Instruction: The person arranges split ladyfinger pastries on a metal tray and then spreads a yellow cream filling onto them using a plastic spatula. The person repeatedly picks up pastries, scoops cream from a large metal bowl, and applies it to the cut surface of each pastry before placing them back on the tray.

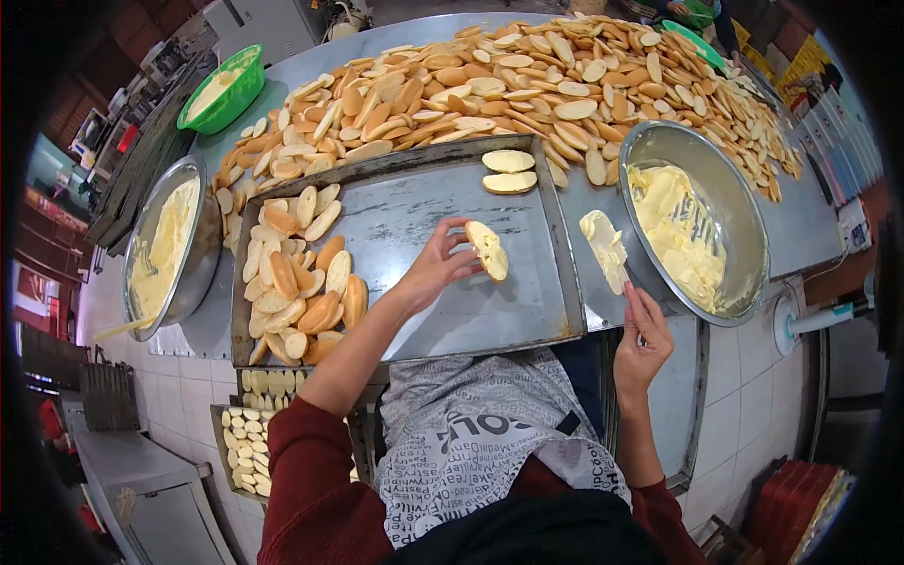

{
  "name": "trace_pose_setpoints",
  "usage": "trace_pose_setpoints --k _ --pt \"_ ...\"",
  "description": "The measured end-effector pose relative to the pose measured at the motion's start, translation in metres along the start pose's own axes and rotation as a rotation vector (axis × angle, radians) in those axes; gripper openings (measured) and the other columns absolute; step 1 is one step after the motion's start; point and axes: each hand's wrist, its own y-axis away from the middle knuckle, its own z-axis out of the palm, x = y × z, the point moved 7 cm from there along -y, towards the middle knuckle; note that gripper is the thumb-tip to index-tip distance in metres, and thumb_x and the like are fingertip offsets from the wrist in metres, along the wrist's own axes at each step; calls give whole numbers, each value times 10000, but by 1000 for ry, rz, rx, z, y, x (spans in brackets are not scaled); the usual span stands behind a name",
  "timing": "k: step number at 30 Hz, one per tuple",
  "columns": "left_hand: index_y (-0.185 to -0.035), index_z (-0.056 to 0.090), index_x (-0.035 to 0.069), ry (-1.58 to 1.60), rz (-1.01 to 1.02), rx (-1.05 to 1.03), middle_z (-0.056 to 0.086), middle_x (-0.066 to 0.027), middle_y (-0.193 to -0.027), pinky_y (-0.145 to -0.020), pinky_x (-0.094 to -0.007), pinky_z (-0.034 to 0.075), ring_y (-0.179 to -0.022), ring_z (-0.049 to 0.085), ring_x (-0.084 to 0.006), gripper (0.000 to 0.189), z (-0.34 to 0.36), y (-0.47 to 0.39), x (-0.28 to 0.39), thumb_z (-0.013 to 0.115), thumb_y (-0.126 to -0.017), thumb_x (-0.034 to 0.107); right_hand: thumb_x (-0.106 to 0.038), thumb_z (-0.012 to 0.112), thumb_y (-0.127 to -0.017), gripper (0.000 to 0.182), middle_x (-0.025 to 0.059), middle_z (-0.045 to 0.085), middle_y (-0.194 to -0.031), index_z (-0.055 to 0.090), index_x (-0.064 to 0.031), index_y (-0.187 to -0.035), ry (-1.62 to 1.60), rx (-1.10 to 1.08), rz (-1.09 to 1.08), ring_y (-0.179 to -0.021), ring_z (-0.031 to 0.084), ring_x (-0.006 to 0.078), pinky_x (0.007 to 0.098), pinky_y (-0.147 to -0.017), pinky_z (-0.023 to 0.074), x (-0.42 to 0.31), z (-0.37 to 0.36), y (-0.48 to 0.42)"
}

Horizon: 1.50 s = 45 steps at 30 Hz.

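Note:
My left hand (441, 265) grips a bread slice (489, 251) by its edges above the baking tray (424, 346); pale yellow cream covers part of its cut face. Between the fingers of my right hand (641, 342) is the handle of a spatula (604, 251), its blade loaded with the same cream. The blade hangs just left of a steel bowl (745, 205) holding a mass of cream (674, 226). Two cream-coated slices (508, 172) lie side by side in the tray's far right corner. Plain bread slices (293, 282) are heaped along the tray's left side.
A large pile of bread slices (494, 85) spreads over the back of the metal table (304, 60). At left stand a second steel bowl (201, 233) and a green basin (240, 95). Trays of coated slices (247, 452) sit low at left. Another person (696, 14) is at far right.

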Motion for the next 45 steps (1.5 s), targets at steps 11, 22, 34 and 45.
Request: trace_pose_setpoints --k 11,22,34,45 --pt "-1270 555 51 -1041 297 -27 619 -187 -1173 -858 -340 514 -1010 630 -273 441 -6 -108 13 491 -851 -73 109 598 -860 368 128 679 -1058 704 -76 -1160 -11 20 68 -912 636 164 251 -766 492 11 -12 2" --pt "-1191 467 35 -1211 359 131 589 -153 -1017 -877 -422 459 -991 564 -323 566 -9 -63 -5 789 -731 102 115 591 -865 358 119 674 -1044 701 -57 -1159 -58 15 100 -919 625 153 241 -758 479 8 -11 2" --pt "-1166 439 20 -1142 384 250 603 -144 -991 -831 -423 471 -956 570 -331 556 -16 -111 11 769 -718 36 77 592 -885 315 143 674 -1104 695 -37 -1160 -73 30 138 -987 634 179 260 -832 482 7 -19 3" --pt "-921 626 62 -1184 426 681 670 -114 -913 -765 -411 491 -889 630 -292 95 -80 0 50 631 -828 82 39 551 -920 297 128 673 -1116 668 -6 -1189 -126 -33 144 -1022 625 203 290 -914 463 -1 1 5"
